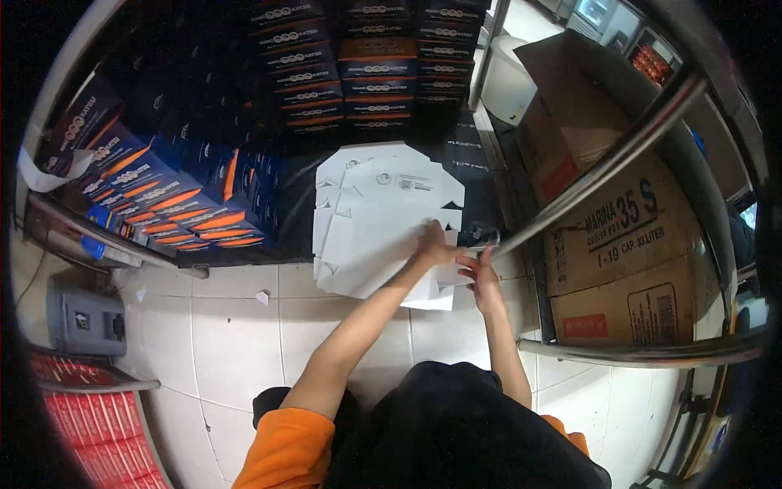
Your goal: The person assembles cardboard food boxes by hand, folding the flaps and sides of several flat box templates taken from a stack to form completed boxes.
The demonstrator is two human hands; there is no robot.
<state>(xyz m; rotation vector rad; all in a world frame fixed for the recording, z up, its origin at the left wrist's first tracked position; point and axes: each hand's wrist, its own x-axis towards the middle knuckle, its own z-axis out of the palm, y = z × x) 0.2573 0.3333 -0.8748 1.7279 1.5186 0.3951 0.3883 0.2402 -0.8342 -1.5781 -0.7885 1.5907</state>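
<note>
A stack of flat white cardboard box blanks (375,220), with cut flaps and slots along the edges, lies at the front of a black shelf. My left hand (436,244) is over the right edge of the blanks, its fingers blurred, so I cannot tell whether they grip the card. Just right of it, my right hand (482,281) is raised beside the same edge. Its fingers are apart, and one points up near a metal rail. The fingertips of both hands come close together; whether they touch is unclear.
Dark blue and orange printed boxes (379,88) are stacked at the back, with more folded boxes (163,196) at left. A metal rail (603,163) slants across the right, before a large brown carton (627,253). A grey bin (85,318) and red packs (102,432) stand lower left.
</note>
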